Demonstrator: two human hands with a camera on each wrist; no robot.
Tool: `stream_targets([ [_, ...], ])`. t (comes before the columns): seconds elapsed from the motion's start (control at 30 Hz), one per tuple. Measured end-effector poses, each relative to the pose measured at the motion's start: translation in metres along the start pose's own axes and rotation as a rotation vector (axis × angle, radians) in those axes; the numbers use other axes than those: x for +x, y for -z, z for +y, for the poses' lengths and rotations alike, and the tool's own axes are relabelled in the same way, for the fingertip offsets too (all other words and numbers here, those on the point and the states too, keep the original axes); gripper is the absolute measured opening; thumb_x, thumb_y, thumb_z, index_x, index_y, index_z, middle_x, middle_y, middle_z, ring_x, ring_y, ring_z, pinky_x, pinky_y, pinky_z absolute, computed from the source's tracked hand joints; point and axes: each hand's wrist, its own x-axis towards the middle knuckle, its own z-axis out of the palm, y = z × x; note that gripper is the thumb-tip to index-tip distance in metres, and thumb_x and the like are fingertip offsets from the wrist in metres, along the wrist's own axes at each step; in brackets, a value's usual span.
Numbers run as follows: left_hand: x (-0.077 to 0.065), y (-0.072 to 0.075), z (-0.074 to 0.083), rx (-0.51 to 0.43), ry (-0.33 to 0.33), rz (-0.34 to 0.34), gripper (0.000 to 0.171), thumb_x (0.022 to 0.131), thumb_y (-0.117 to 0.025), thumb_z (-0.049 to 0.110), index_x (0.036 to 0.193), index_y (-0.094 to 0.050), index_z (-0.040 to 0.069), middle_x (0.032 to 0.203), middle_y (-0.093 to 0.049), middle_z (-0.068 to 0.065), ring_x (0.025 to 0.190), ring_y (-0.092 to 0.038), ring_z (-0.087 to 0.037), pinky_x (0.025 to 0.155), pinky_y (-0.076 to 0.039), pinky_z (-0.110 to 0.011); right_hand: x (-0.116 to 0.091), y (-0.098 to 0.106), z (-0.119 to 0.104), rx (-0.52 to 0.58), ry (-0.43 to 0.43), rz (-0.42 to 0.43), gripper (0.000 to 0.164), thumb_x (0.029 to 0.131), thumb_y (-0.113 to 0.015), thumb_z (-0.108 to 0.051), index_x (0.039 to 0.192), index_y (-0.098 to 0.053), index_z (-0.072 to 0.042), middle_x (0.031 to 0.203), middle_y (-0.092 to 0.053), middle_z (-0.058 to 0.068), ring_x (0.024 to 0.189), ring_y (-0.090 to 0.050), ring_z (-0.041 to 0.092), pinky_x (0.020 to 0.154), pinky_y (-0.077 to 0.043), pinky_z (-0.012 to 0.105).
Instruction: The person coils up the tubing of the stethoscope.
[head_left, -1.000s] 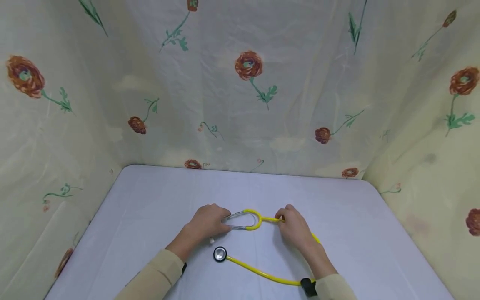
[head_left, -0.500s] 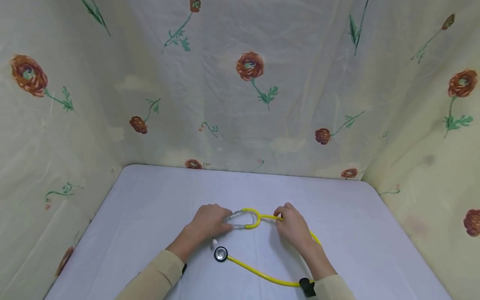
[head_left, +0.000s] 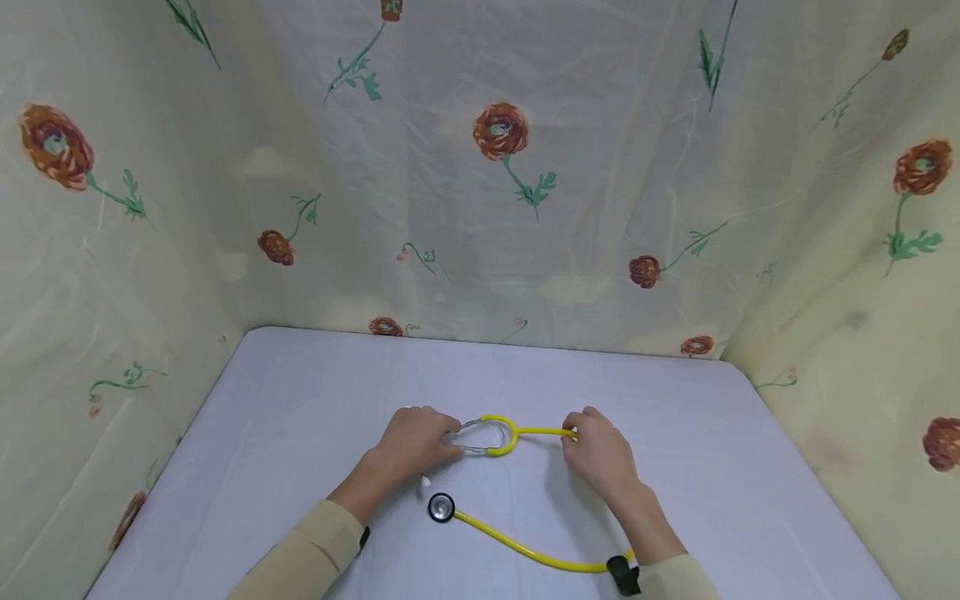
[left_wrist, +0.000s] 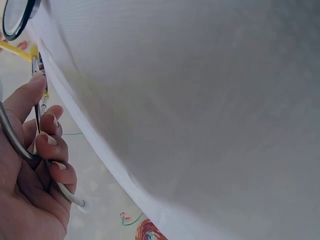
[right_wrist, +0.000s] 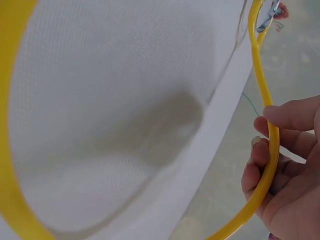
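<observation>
A stethoscope with yellow tubing [head_left: 525,550] spans both hands above a white table. My left hand [head_left: 418,440] grips its metal ear tubes [left_wrist: 15,135], fingers curled round them in the left wrist view. One white ear tip [head_left: 425,481] pokes out below that hand. My right hand [head_left: 600,450] pinches the yellow tube beyond the Y-joint, thumb against fingers; in the right wrist view the tube [right_wrist: 272,145] runs across the palm. The round chest piece [head_left: 441,507], black-rimmed with a silver face, lies nearer the front. Part of the tubing is hidden behind the right forearm.
The white-covered table [head_left: 337,367] has rounded far corners. Pale curtains [head_left: 450,208] printed with red flowers hang behind it and on both sides. A black strap [head_left: 622,575] sits at the right sleeve's cuff.
My right hand has shifted slightly right along the tube, leaving a longer stretch between it and the Y-joint. The left hand keeps its grip and the chest piece stays almost where it was.
</observation>
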Motion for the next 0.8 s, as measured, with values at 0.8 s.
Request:
stream_targets([
  [0.8,-0.001,0.007,0.000,-0.030,-0.043,0.022,0.023,0.085,-0.074,0.048,0.088,-0.070,0.026,0.067,-0.059,0.013,0.059,-0.042,-0.007,0.053,-0.032,-0.024,-0.015,0.017,-0.019,0.074,0.268,0.220,0.014,0.088,-0.070,0.002,0.098,-0.075,-0.007,0.089,-0.056,-0.003,0.076,-0.052,0.012,0.068,-0.049,0.027],
])
